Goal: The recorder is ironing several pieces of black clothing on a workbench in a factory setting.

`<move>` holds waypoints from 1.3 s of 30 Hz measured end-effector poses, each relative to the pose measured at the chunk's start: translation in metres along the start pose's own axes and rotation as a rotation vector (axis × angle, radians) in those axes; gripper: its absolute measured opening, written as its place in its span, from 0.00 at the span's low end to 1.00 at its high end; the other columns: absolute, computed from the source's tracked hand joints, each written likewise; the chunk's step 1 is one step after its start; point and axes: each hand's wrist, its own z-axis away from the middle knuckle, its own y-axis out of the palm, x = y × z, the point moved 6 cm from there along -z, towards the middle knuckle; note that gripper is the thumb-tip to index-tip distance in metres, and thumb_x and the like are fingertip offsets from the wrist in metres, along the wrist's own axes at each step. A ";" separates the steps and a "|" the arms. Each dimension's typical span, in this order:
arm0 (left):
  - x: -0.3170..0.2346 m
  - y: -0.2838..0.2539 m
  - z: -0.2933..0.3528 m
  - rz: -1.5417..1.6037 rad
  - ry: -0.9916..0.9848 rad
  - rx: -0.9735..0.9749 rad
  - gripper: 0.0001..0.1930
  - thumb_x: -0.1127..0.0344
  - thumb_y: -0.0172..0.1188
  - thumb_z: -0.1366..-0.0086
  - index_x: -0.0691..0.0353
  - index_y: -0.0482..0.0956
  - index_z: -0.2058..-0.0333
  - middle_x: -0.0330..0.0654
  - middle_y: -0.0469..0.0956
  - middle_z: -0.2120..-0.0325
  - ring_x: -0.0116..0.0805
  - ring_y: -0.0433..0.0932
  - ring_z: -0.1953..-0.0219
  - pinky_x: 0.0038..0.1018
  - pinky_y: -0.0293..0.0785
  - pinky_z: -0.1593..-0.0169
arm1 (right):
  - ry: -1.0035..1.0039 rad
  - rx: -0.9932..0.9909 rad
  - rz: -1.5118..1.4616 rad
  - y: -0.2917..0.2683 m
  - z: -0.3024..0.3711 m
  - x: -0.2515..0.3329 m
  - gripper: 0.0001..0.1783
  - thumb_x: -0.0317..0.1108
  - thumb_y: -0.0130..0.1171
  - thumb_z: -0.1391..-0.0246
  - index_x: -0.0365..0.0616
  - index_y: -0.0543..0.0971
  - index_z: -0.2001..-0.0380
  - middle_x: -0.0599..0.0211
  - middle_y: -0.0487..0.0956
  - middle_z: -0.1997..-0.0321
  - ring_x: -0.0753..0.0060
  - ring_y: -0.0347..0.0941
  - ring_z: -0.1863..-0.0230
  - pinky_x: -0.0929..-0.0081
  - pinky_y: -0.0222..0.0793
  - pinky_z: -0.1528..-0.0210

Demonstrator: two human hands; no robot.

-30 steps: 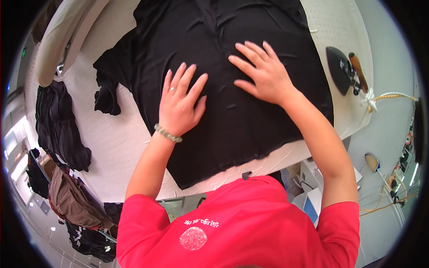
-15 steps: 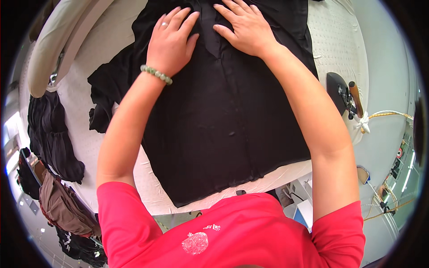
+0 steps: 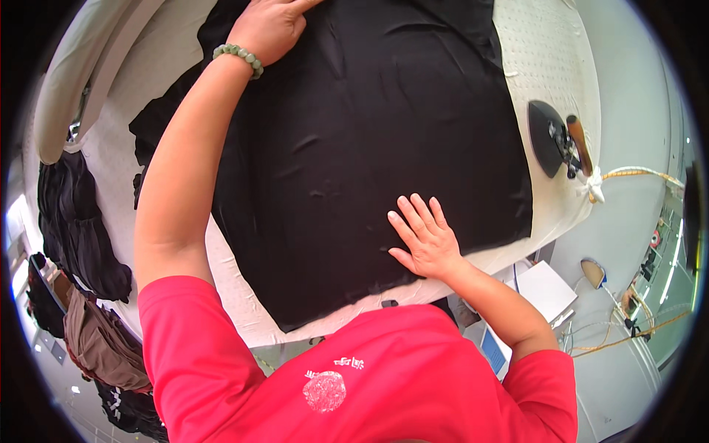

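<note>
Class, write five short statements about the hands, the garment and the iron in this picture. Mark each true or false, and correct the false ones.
1. The right hand is at the black garment. True.
2. The right hand is clenched into a fist. False: it is spread open.
3. The left hand has a beaded bracelet at its wrist. True.
4. The left hand is fully in view. False: the upper edge cuts it off.
5. The iron is right of the garment. True.

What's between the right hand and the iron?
From the right hand to the iron, the head view shows black cloth, then a strip of pale table cover.
</note>
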 end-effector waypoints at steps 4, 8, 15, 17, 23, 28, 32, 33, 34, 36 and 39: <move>-0.049 0.000 0.018 -0.017 -0.057 -0.183 0.24 0.71 0.56 0.36 0.52 0.76 0.40 0.51 0.71 0.38 0.51 0.65 0.33 0.43 0.58 0.29 | 0.026 0.001 -0.049 0.011 0.029 0.002 0.40 0.51 0.62 0.43 0.46 0.66 0.31 0.50 0.60 0.25 0.45 0.52 0.23 0.43 0.42 0.24; -0.183 -0.010 0.086 -0.003 -0.142 -0.255 0.27 0.61 0.65 0.38 0.59 0.74 0.41 0.51 0.71 0.39 0.53 0.66 0.33 0.49 0.59 0.31 | 0.089 -0.152 -0.103 0.010 0.044 -0.009 0.38 0.49 0.61 0.41 0.48 0.66 0.30 0.52 0.60 0.24 0.47 0.52 0.23 0.43 0.41 0.24; -0.329 0.020 0.237 0.263 -0.186 0.035 0.33 0.57 0.63 0.36 0.58 0.67 0.33 0.51 0.60 0.30 0.51 0.55 0.26 0.50 0.50 0.27 | 0.518 -0.440 0.178 -0.026 0.091 -0.073 0.34 0.44 0.58 0.38 0.47 0.66 0.31 0.53 0.59 0.24 0.47 0.52 0.23 0.47 0.44 0.24; -0.340 0.023 0.250 0.239 -0.265 -0.016 0.34 0.55 0.63 0.35 0.57 0.66 0.32 0.49 0.58 0.29 0.49 0.54 0.26 0.49 0.48 0.26 | 0.404 -0.424 0.158 -0.018 0.094 -0.060 0.33 0.43 0.58 0.38 0.47 0.67 0.32 0.53 0.61 0.25 0.47 0.53 0.24 0.49 0.47 0.25; -0.379 0.018 0.270 0.198 -0.219 0.047 0.31 0.57 0.62 0.34 0.56 0.69 0.34 0.47 0.60 0.29 0.49 0.55 0.26 0.48 0.48 0.26 | 0.149 -0.363 0.142 -0.019 0.144 -0.071 0.30 0.40 0.62 0.41 0.46 0.73 0.36 0.54 0.67 0.30 0.51 0.61 0.30 0.52 0.53 0.28; -0.386 0.019 0.268 0.148 -0.326 -0.064 0.29 0.58 0.60 0.32 0.54 0.69 0.33 0.47 0.60 0.29 0.49 0.56 0.26 0.48 0.49 0.26 | 0.849 -0.642 -0.270 -0.063 0.263 -0.189 0.19 0.39 0.62 0.37 0.42 0.76 0.46 0.59 0.83 0.55 0.67 0.80 0.56 0.68 0.76 0.53; -0.407 0.039 0.230 0.083 -0.339 -0.152 0.28 0.55 0.56 0.29 0.53 0.68 0.33 0.47 0.60 0.29 0.49 0.55 0.26 0.47 0.48 0.25 | 1.071 -0.146 -0.858 -0.036 0.280 -0.222 0.15 0.42 0.62 0.36 0.40 0.78 0.58 0.67 0.81 0.72 0.79 0.76 0.75 0.78 0.72 0.73; -0.411 0.047 0.221 0.033 -0.347 -0.104 0.28 0.54 0.55 0.28 0.53 0.67 0.32 0.47 0.59 0.29 0.49 0.55 0.26 0.46 0.47 0.25 | 1.098 -0.130 -0.852 -0.039 0.281 -0.227 0.15 0.42 0.62 0.36 0.40 0.78 0.58 0.67 0.81 0.72 0.79 0.76 0.75 0.78 0.72 0.73; -0.416 0.044 0.217 0.043 -0.337 -0.175 0.28 0.54 0.55 0.28 0.53 0.67 0.32 0.47 0.59 0.29 0.49 0.55 0.26 0.46 0.47 0.25 | 1.002 -0.095 -0.912 -0.045 0.274 -0.229 0.15 0.43 0.63 0.36 0.41 0.78 0.62 0.68 0.80 0.75 0.80 0.75 0.77 0.79 0.70 0.75; -0.419 0.051 0.210 -0.039 -0.377 -0.122 0.29 0.50 0.53 0.27 0.52 0.66 0.31 0.46 0.58 0.28 0.49 0.54 0.26 0.46 0.46 0.25 | 0.849 0.016 -1.013 -0.055 0.266 -0.233 0.17 0.45 0.64 0.37 0.41 0.77 0.70 0.71 0.77 0.80 0.82 0.72 0.82 0.80 0.66 0.80; -0.418 0.054 0.209 -0.120 -0.419 -0.099 0.31 0.47 0.51 0.27 0.52 0.64 0.30 0.46 0.57 0.28 0.48 0.52 0.25 0.46 0.44 0.25 | 0.696 -0.134 -0.928 -0.081 0.261 -0.251 0.18 0.45 0.64 0.37 0.42 0.76 0.73 0.72 0.76 0.80 0.84 0.69 0.82 0.80 0.65 0.80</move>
